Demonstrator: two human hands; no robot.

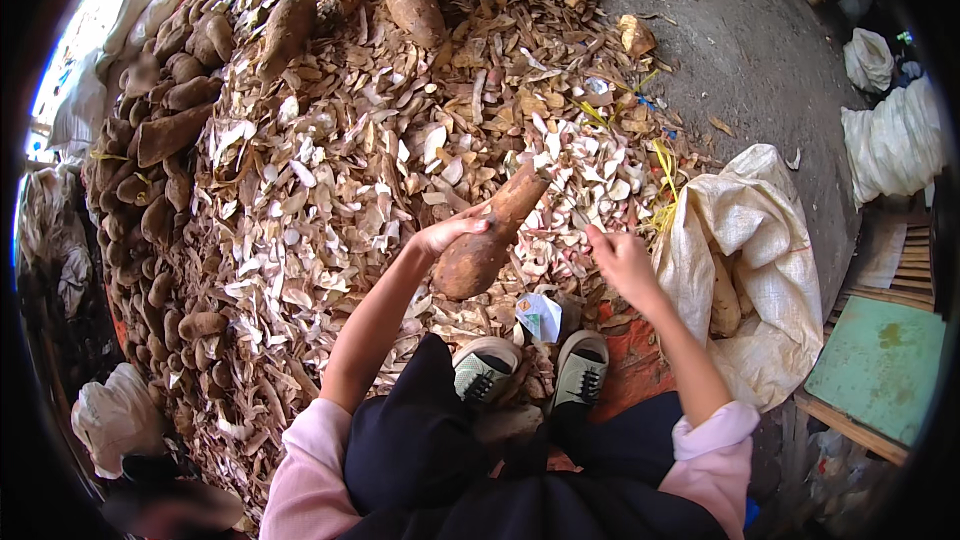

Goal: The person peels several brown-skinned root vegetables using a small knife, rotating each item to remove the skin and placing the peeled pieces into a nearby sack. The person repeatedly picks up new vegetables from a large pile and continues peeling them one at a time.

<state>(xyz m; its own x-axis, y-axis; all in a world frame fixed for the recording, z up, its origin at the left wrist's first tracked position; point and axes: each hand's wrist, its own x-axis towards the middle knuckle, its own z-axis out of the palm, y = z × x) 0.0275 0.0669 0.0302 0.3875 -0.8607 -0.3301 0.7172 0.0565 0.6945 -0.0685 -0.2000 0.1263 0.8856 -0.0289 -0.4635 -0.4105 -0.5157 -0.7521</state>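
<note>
My left hand grips a large brown root tuber, with the thumb across its side. The tuber tilts, its narrow cut end pointing up and to the right, its thick round end low. To its right, my right hand is raised with its fingers curled, apart from the tuber; whether it holds a small tool cannot be seen clearly. Pale and reddish peelings lie heaped below and between both hands. A woven white sack stands open right of my right hand, with pale peeled tubers inside.
Unpeeled tubers are piled along the left; several larger ones lie at the top. Brown peelings cover the ground around my shoes. A small white packet lies before them. A green board and white sacks are at the right.
</note>
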